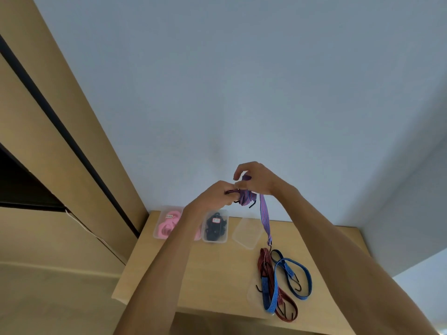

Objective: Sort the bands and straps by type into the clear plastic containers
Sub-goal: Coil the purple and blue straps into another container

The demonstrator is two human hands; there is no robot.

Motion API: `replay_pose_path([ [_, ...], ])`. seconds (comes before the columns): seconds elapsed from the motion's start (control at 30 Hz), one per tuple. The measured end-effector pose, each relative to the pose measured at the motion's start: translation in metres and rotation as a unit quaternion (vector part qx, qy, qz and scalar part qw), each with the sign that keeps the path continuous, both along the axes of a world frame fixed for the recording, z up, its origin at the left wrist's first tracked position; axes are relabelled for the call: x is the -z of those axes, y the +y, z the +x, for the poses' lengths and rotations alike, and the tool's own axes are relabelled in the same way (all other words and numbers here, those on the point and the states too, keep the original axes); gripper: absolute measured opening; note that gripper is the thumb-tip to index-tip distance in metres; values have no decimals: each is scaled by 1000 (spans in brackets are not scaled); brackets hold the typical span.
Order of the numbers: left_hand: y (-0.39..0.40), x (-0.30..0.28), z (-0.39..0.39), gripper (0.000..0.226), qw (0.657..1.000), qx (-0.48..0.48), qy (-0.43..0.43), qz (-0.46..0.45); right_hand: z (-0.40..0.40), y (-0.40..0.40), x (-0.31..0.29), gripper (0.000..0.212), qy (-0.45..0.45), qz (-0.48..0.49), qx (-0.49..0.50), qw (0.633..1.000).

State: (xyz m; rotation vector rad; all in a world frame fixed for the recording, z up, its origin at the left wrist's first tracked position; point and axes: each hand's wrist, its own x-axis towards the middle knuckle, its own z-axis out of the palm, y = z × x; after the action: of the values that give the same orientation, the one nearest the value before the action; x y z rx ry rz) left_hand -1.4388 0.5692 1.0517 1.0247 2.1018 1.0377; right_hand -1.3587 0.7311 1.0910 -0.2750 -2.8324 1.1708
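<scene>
Both hands are raised above the wooden table [212,274], working a purple striped bungee strap [264,213]. My left hand [215,197] grips its bunched end with a black hook. My right hand [256,177] pinches a fold of the same strap just above. The strap's tail hangs down, with its hook end just above the table. At the back stand three clear containers: one with pink bands [169,223], one with black straps [215,227], and an empty one [248,233]. A blue strap [300,274] and a red strap [273,284] lie on the table at right.
A wooden cabinet panel [72,189] with a dark gap runs along the left. A grey-white wall [242,93] backs the table. A clear lid [254,294] lies under the loose straps near the table's front edge.
</scene>
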Motion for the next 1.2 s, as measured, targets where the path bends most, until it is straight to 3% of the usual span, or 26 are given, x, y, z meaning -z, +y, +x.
replay_pose_path([
  [0.07, -4, -4, 4, 31, 999, 22, -38, 28, 3, 5, 0, 11, -20, -113, 8, 993],
  [0.17, -9, -8, 11, 33, 982, 33, -128, 131, 12, 11, 3, 10, 2, -347, -3, 938],
  [0.27, -6, -16, 22, 18, 954, 44, -203, 216, 15, 5, 7, 21, 18, -453, -32, 891],
  [0.33, -3, -21, 24, 29, 943, 17, -227, 241, 10, -2, 10, 29, 26, -474, 1, 880],
  [0.6, -12, -13, 17, 14, 951, 34, -248, 184, 13, -14, 41, 32, -19, -433, 80, 898],
  [0.73, -11, -3, 12, 26, 937, -89, -259, 215, 21, -25, 58, 19, -66, -381, 58, 920],
  [0.87, -14, 0, -7, 25, 981, -160, -74, 81, 20, -32, 64, 12, -88, -333, 37, 938],
  [0.97, -22, 5, -15, 17, 987, -158, -26, -11, 14, -30, 52, 10, -129, -226, 9, 966],
  [1.07, -25, 12, -18, 10, 975, -213, 54, -41, 12, -22, 37, 14, -166, -123, -23, 978],
  [1.2, -14, 25, -6, 11, 966, -236, 103, -1, 6, -23, 19, 17, -234, -36, -82, 968],
])
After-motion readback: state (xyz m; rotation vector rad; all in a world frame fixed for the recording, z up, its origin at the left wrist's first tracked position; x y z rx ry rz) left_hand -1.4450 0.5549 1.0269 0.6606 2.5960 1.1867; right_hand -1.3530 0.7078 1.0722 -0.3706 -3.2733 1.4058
